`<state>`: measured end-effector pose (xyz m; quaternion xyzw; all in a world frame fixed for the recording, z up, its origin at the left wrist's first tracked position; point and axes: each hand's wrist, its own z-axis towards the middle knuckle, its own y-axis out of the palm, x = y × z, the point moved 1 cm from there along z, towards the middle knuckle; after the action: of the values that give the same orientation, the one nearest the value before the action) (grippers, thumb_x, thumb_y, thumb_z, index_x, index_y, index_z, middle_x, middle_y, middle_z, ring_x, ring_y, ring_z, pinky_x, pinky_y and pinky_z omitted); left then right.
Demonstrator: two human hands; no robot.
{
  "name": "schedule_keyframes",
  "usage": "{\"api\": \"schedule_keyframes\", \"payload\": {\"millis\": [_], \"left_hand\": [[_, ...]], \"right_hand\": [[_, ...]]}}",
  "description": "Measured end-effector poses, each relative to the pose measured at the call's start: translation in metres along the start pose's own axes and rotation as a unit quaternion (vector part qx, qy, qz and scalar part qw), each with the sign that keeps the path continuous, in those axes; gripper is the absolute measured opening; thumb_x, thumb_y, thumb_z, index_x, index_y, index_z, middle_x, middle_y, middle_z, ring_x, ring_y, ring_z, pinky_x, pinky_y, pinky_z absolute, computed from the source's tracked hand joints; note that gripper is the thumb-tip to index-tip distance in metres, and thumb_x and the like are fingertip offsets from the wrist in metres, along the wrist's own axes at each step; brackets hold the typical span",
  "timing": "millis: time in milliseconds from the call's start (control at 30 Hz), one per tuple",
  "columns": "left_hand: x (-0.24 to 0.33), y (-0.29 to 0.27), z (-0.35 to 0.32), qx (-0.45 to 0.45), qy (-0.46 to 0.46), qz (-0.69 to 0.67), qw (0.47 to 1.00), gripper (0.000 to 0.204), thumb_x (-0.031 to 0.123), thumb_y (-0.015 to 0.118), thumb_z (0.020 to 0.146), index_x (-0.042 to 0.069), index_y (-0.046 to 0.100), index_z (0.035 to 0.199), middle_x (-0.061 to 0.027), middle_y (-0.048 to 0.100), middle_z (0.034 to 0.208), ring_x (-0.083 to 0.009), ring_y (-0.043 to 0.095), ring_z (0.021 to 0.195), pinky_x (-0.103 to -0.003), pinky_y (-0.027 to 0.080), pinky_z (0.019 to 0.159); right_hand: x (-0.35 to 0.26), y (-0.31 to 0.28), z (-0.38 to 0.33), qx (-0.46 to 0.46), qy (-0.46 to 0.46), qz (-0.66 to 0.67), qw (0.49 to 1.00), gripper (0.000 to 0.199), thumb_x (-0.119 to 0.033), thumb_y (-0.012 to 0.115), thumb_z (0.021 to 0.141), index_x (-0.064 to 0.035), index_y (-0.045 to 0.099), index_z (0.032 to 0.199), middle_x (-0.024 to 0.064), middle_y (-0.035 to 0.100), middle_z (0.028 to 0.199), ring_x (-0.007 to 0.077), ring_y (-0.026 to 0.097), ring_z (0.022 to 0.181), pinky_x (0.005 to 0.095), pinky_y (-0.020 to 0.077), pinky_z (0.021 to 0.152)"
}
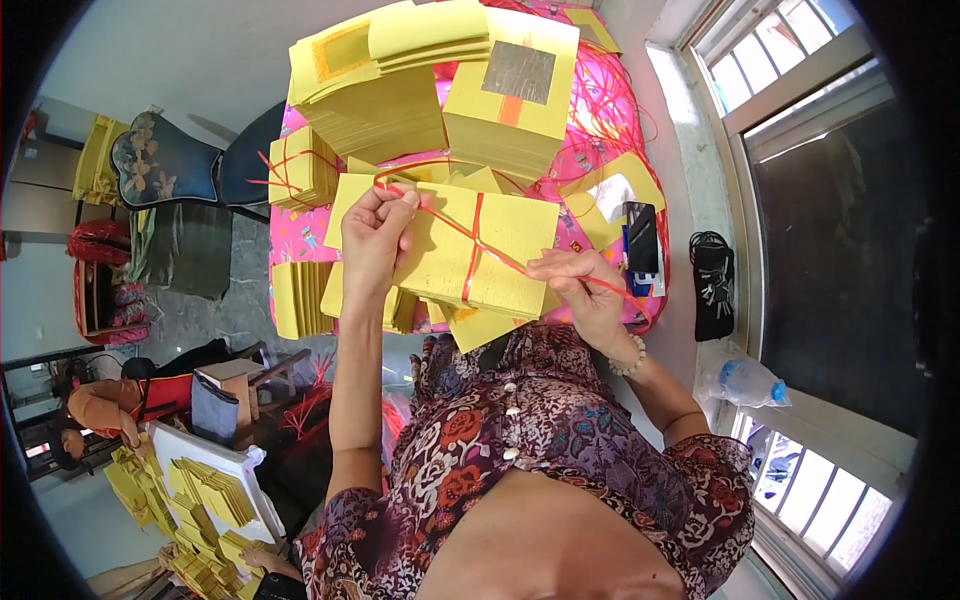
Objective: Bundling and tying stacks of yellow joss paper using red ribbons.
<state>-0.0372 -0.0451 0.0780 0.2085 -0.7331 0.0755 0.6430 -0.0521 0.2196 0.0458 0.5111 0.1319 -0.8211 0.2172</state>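
Note:
A thick bundle of yellow paper sheets [435, 245] lies before me, with red plastic twine [476, 235] crossing over its top. My left hand [378, 230], at the bundle's upper left, pinches one length of the twine between thumb and fingers. Near the right edge of the bundle, my right hand [588, 290] has its fingers closed on the other length, whose tail trails off to the right. Between both hands the twine runs in a slanting line across the top. The bundle's underside is hidden.
Tall stacks of yellow paper [370, 120] stand at the far side of the pink patterned tablecloth [605, 100]. A tied bundle [303, 168] sits at left. To the right are a phone [641, 238] and a plastic bottle [750, 382]. Another person [105, 400] is at the lower left.

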Motion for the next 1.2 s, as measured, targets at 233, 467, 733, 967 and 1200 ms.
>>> {"api": "schedule_keyframes", "payload": {"millis": [233, 467, 733, 967, 1200], "left_hand": [[-0.023, -0.017, 0.004, 0.003, -0.023, -0.132, 0.991, 0.014, 0.018, 0.065, 0.097, 0.005, 0.065, 0.102, -0.0076, 0.073, 0.095, -0.0001, 0.042, 0.048, -0.017, 0.034, 0.039], [-0.029, -0.025, 0.001, -0.024, -0.011, -0.195, 0.98, 0.017, 0.021, 0.061, 0.1, 0.005, 0.063, 0.105, -0.0069, 0.07, 0.096, -0.0005, 0.042, 0.051, -0.016, 0.035, 0.043], [-0.043, -0.038, -0.001, 0.0, -0.063, -0.26, 0.963, 0.015, 0.019, 0.06, 0.1, 0.005, 0.062, 0.104, -0.0036, 0.069, 0.097, 0.0011, 0.042, 0.054, -0.014, 0.034, 0.043], [-0.066, -0.056, -0.007, 0.057, -0.121, -0.289, 0.948, 0.012, 0.019, 0.061, 0.1, 0.007, 0.062, 0.102, -0.0002, 0.069, 0.096, 0.0021, 0.041, 0.052, -0.014, 0.033, 0.04], [-0.099, -0.085, -0.002, 0.053, -0.228, -0.266, 0.935, 0.023, 0.031, 0.062, 0.099, 0.009, 0.066, 0.105, 0.0012, 0.071, 0.091, -0.0024, 0.051, 0.057, -0.019, 0.04, 0.045]], "right_hand": [[-0.001, 0.003, -0.003, 0.046, 0.045, 0.046, 0.997, 0.01, -0.011, 0.057, 0.101, -0.0012, 0.059, 0.1, 0.0124, 0.073, 0.101, 0.0219, 0.069, 0.102, 0.0417, 0.0474, 0.103], [0.006, -0.005, -0.006, 0.17, 0.158, 0.154, 0.96, 0.017, -0.016, 0.053, 0.104, -0.0014, 0.058, 0.097, 0.0148, 0.072, 0.1, 0.0186, 0.069, 0.096, 0.0323, 0.0529, 0.093], [0.022, -0.006, -0.025, 0.222, 0.231, 0.208, 0.924, 0.02, -0.021, 0.057, 0.103, -0.0009, 0.061, 0.102, 0.0112, 0.072, 0.095, 0.0152, 0.069, 0.088, 0.0303, 0.0548, 0.086], [0.035, -0.017, -0.045, 0.215, 0.349, 0.21, 0.887, 0.025, -0.029, 0.056, 0.103, -0.0046, 0.061, 0.1, 0.0032, 0.066, 0.083, 0.0107, 0.063, 0.076, 0.0274, 0.0529, 0.073], [0.047, -0.022, -0.044, 0.115, 0.463, 0.126, 0.87, 0.028, -0.035, 0.058, 0.102, -0.0079, 0.062, 0.095, -0.003, 0.059, 0.078, 0.0061, 0.056, 0.072, 0.0224, 0.0433, 0.062]]}}
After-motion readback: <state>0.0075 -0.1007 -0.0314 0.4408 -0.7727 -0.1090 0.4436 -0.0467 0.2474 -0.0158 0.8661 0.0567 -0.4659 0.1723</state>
